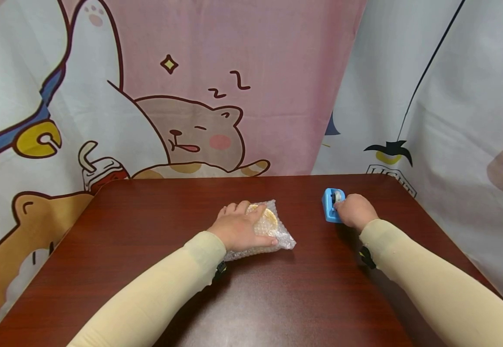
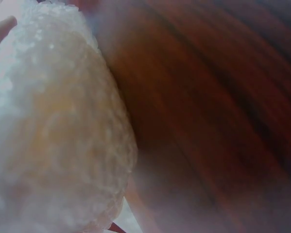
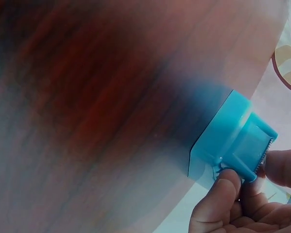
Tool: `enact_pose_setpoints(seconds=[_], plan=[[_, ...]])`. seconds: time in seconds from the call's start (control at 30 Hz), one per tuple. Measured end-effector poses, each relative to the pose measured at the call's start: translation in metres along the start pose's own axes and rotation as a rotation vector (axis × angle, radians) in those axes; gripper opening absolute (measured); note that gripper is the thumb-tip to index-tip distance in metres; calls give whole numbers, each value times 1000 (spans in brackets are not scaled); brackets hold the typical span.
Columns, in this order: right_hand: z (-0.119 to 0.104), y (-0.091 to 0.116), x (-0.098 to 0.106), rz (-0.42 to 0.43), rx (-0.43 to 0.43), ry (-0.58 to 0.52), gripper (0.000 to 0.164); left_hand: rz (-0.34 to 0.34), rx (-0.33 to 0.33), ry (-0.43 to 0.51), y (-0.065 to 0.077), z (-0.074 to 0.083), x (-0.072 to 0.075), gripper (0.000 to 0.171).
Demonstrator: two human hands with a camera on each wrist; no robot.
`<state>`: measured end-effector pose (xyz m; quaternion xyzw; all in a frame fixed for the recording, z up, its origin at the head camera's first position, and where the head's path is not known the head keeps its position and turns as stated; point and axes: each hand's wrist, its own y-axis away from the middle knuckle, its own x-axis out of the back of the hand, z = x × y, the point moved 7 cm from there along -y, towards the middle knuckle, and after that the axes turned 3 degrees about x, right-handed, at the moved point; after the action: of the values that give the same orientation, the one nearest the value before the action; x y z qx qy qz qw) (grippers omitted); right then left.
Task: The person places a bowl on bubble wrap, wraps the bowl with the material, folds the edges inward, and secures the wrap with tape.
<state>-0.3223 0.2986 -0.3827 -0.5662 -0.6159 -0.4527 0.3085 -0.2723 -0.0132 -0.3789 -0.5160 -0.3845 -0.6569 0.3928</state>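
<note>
Left hand (image 1: 239, 230) spread wide over bubble-wrapped package (image 1: 281, 232), twelve o'clock on table (image 1: 116, 236). Right hand (image 1: 357, 212) grips blue tape dispenser (image 1: 327, 198), two o'clock from package. Possible faults: toothed cutter (image 3: 267, 150) nicks skin crossing edge; dispenser skids under sideways pull.

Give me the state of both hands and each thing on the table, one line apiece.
Left hand: fingers spread, resting on the bubble-wrap package.
Right hand: fingers curled at the tape dispenser's toothed end.
Bubble-wrap package: lying on the table; whether it is sealed can't be told.
Round yellow-rimmed item: seen through the wrap, partly covered by the left hand.
Tape dispenser: on the table.
</note>
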Motion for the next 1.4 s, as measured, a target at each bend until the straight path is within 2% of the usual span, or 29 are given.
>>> enact_pose_setpoints(seconds=[0.9, 1.07, 1.3, 1.4], plan=[[1, 2, 2, 2, -20, -77, 57, 6, -2, -8, -1, 0, 0, 111], [3, 4, 0, -8, -42, -156, 58, 6, -3, -4, 0, 1, 0, 111], [3, 6, -6, -20, -78, -358, 54, 6, -2, -4, 0, 1, 0, 110], [3, 7, -8, -32, -96, -411, 56, 3, -1, -2, 0, 1, 0, 110]])
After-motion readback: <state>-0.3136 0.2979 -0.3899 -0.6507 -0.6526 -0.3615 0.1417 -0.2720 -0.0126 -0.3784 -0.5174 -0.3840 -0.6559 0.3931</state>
